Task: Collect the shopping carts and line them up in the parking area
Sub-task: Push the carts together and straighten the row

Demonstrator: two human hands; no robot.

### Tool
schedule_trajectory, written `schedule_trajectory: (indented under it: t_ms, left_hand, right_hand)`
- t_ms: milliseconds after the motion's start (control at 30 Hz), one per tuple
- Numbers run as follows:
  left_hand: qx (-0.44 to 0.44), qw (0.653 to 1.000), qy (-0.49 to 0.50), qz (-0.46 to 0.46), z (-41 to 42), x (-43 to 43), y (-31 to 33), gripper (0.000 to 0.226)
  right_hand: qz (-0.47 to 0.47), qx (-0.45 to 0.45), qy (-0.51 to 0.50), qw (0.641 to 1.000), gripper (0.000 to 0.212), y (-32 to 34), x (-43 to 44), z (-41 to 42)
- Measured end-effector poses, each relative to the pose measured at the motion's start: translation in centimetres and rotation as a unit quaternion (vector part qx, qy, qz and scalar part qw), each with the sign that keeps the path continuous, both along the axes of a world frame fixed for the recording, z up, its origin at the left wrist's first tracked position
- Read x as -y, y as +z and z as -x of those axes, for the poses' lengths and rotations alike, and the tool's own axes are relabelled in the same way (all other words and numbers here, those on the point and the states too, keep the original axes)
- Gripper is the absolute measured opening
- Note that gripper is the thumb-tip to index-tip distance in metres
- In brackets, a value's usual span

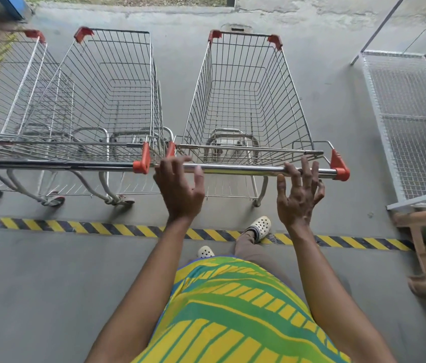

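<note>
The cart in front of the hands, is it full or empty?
Empty. Through the wire basket of the cart you see only its own frame and grey floor, with nothing inside.

Three silver wire shopping carts with red corner caps (246, 100), (102, 100), (2, 87); two bare hands (180, 189), (299, 195); two white perforated clogs (260, 226), (205, 252).

The shopping carts (246, 95) are showing silver wire with orange-red corner caps (339, 163). A floor stripe (75, 227) is running in yellow and black diagonal bands across grey concrete (49, 284). The shirt (233, 310) is showing yellow and green stripes; the clogs (260, 226) are looking cream.
</note>
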State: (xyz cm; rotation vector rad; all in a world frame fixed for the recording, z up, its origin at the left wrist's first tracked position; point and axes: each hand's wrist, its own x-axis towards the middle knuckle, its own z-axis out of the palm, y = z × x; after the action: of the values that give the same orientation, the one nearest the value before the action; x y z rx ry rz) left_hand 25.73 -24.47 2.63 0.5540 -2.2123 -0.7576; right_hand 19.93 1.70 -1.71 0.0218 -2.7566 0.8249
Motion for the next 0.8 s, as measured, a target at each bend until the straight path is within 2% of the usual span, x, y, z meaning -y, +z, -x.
schedule_trajectory:
  t_ms: [67, 167, 400, 800]
  left_hand:
    - [0.113, 0.979, -0.125, 0.115, 0.9, -1.1, -0.3, 0.028]
    - [0.176, 0.955, -0.193, 0.14, 2.0, -1.2, -1.6, 0.036]
    - [0.225, 0.938, -0.167, 0.204, 2.5, -1.3, -2.5, 0.036]
    - [0.237, 0.934, -0.175, 0.201, 2.9, -1.1, -3.1, 0.037]
  right_hand:
    - [-0.004, 0.011, -0.022, 1.0, 0.046, 0.1, -0.2, 0.2]
    - [-0.03, 0.021, -0.028, 0.999, 0.052, 0.4, -0.5, 0.6]
    - [-0.023, -0.008, -0.007, 1.0, 0.05, 0.3, -1.3, 1.2]
    - [-0.019, -0.012, -0.007, 1.0, 0.049, 0.4, -1.2, 1.5]
